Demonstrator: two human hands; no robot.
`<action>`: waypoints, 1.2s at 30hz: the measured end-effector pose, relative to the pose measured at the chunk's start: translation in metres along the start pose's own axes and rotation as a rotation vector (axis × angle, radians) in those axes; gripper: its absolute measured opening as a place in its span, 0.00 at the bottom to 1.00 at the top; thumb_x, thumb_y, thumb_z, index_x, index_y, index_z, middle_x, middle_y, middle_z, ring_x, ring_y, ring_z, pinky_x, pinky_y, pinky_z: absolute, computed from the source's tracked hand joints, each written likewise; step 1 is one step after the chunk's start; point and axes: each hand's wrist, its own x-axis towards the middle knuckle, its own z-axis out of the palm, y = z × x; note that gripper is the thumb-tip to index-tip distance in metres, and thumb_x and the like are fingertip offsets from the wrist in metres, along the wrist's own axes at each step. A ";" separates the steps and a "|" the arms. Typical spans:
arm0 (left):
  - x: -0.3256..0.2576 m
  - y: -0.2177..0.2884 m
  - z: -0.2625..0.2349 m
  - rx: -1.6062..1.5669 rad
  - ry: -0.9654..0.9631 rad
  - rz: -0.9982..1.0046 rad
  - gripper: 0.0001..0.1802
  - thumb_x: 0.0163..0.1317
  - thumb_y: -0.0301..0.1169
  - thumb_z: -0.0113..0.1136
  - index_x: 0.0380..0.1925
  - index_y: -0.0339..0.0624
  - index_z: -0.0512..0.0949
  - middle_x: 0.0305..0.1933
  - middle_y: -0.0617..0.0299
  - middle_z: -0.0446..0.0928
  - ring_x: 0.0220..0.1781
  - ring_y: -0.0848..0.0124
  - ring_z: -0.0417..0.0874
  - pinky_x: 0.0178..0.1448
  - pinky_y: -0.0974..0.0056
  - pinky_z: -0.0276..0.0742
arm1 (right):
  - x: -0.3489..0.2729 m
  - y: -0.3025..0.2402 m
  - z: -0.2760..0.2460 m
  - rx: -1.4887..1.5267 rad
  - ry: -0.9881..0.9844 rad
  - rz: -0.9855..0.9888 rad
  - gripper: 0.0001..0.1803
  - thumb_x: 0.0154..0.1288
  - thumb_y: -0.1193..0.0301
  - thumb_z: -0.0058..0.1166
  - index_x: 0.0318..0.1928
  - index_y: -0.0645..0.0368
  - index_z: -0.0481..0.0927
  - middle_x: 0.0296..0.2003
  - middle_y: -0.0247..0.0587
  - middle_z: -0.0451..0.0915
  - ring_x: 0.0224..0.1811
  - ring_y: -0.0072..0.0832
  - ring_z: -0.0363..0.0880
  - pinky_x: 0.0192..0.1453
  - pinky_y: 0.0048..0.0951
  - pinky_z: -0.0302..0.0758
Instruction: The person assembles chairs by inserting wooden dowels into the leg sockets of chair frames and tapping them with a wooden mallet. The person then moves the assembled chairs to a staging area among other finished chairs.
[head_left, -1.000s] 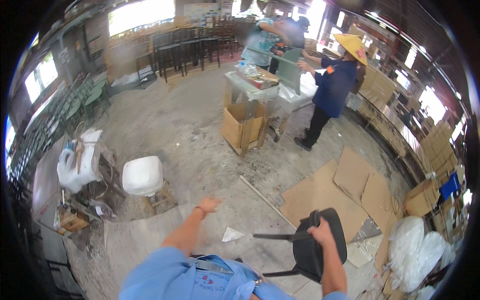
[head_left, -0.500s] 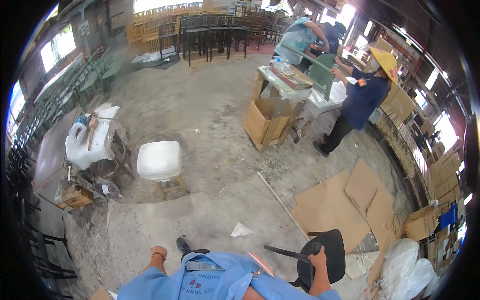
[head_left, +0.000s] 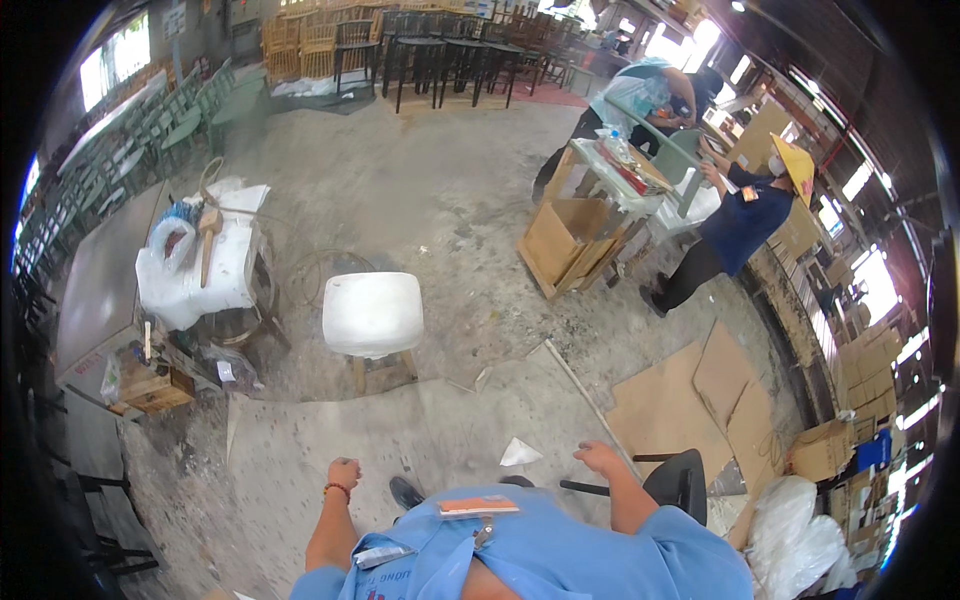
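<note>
My left hand [head_left: 343, 473], with a beaded bracelet at its wrist, hangs over the floor with its fingers curled in. Nothing shows in it. My right hand [head_left: 597, 457] is held out to the right, fingers loosely stretched and holding nothing. Close beside it on the floor is a black chair [head_left: 678, 488], partly behind my right forearm, with its legs pointing left. A stool with a white padded top [head_left: 373, 312] stands ahead of me.
At left, a white-covered stand [head_left: 205, 275] bears a brush-like wooden tool [head_left: 209, 235]. Cardboard sheets [head_left: 665, 400] and clear plastic wrap [head_left: 800, 535] lie at right. Beyond, two people handle a green chair [head_left: 677, 160] by a worktable [head_left: 620, 175]. Many chairs [head_left: 440, 55] line the back.
My right hand has let go of the black chair and moved left and up from it. My left hand has turned and curled. The whole view has shifted.
</note>
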 end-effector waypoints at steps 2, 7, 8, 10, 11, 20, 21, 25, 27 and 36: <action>-0.009 -0.013 -0.018 -0.099 0.096 -0.084 0.13 0.63 0.32 0.55 0.43 0.34 0.77 0.32 0.57 0.80 0.33 0.67 0.84 0.30 0.62 0.77 | -0.008 -0.042 -0.007 -0.018 -0.064 0.052 0.33 0.58 0.59 0.59 0.63 0.60 0.75 0.60 0.54 0.75 0.59 0.45 0.76 0.58 0.40 0.75; 0.010 -0.121 -0.030 0.442 0.018 0.009 0.10 0.59 0.33 0.63 0.39 0.43 0.82 0.33 0.61 0.83 0.34 0.66 0.85 0.34 0.61 0.79 | -0.011 -0.102 -0.028 0.077 -0.160 0.177 0.30 0.61 0.63 0.58 0.63 0.62 0.74 0.60 0.53 0.75 0.58 0.46 0.76 0.55 0.45 0.78; 0.011 -0.140 -0.024 0.771 -0.052 0.119 0.09 0.57 0.34 0.64 0.38 0.46 0.83 0.33 0.62 0.84 0.34 0.65 0.85 0.34 0.61 0.80 | -0.006 -0.107 -0.029 0.077 -0.167 0.185 0.30 0.62 0.63 0.58 0.63 0.63 0.74 0.60 0.53 0.75 0.58 0.46 0.76 0.54 0.45 0.79; 0.016 -0.167 -0.013 0.722 -0.183 0.087 0.05 0.60 0.34 0.61 0.33 0.47 0.82 0.32 0.61 0.83 0.34 0.64 0.85 0.34 0.56 0.79 | 0.007 -0.106 -0.031 0.086 -0.186 0.194 0.29 0.63 0.64 0.58 0.63 0.63 0.74 0.58 0.54 0.75 0.56 0.45 0.77 0.52 0.44 0.80; 0.023 -0.180 -0.007 0.376 -0.196 -0.033 0.07 0.62 0.33 0.57 0.29 0.47 0.81 0.30 0.59 0.82 0.33 0.63 0.85 0.33 0.53 0.78 | 0.019 -0.101 -0.029 0.098 -0.198 0.192 0.28 0.63 0.65 0.58 0.63 0.62 0.74 0.57 0.54 0.76 0.54 0.44 0.78 0.51 0.42 0.79; 0.075 -0.039 0.047 0.029 0.003 -0.359 0.08 0.62 0.32 0.56 0.31 0.38 0.80 0.26 0.56 0.79 0.28 0.65 0.83 0.25 0.59 0.74 | 0.141 -0.102 -0.056 0.159 -0.336 0.284 0.25 0.65 0.66 0.56 0.60 0.61 0.75 0.54 0.46 0.77 0.52 0.40 0.77 0.51 0.42 0.79; 0.094 -0.011 0.052 -0.023 0.064 -0.368 0.09 0.61 0.32 0.57 0.33 0.37 0.80 0.26 0.56 0.79 0.28 0.65 0.83 0.24 0.61 0.74 | 0.158 -0.102 -0.062 0.190 -0.325 0.304 0.24 0.65 0.66 0.56 0.60 0.60 0.76 0.54 0.45 0.78 0.51 0.40 0.77 0.51 0.43 0.78; 0.132 0.149 0.092 -0.069 0.168 -0.184 0.12 0.61 0.31 0.57 0.38 0.34 0.80 0.28 0.56 0.80 0.29 0.67 0.83 0.24 0.65 0.75 | 0.222 -0.096 -0.098 0.257 -0.355 0.368 0.21 0.64 0.66 0.57 0.57 0.59 0.78 0.51 0.44 0.78 0.48 0.37 0.78 0.50 0.42 0.79; 0.138 0.221 0.121 -0.063 0.161 -0.074 0.14 0.61 0.32 0.57 0.41 0.33 0.80 0.31 0.56 0.81 0.31 0.68 0.83 0.28 0.66 0.76 | 0.256 -0.101 -0.119 0.276 -0.336 0.371 0.19 0.65 0.66 0.57 0.54 0.59 0.80 0.48 0.43 0.79 0.47 0.38 0.79 0.48 0.44 0.81; 0.114 0.330 0.168 0.170 0.041 0.219 0.15 0.65 0.32 0.56 0.47 0.33 0.78 0.39 0.56 0.82 0.37 0.71 0.82 0.39 0.66 0.78 | 0.423 -0.094 -0.113 -0.127 -0.495 -0.382 0.10 0.62 0.68 0.54 0.40 0.59 0.82 0.30 0.40 0.78 0.28 0.31 0.76 0.31 0.36 0.78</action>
